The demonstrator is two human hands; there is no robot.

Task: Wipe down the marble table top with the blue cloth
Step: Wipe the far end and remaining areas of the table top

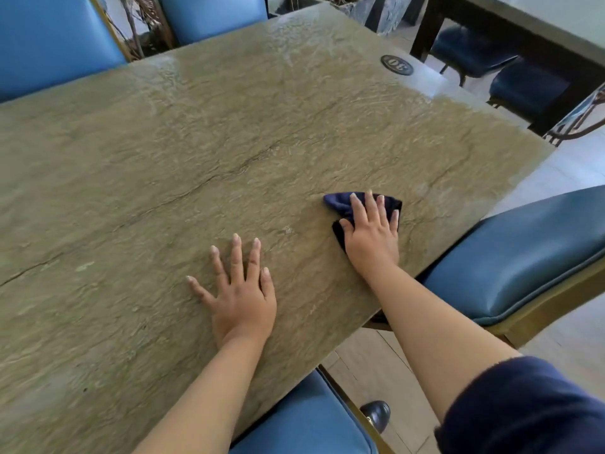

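Observation:
The greenish-brown marble table top (229, 142) fills most of the view. A dark blue cloth (340, 204) lies bunched on it near the right edge. My right hand (371, 231) presses flat on the cloth, fingers spread over it, with cloth showing beyond the fingertips and under the thumb. My left hand (240, 290) rests palm down on the bare marble to the left of the cloth, fingers apart, holding nothing. Part of the cloth is hidden under my right palm.
Blue padded chairs stand around the table: one at the right (523, 253), one at the near edge (307, 421), two at the far side (55, 37). A round black number disc (396, 64) sits near the far right corner. A dark table (523, 31) stands beyond.

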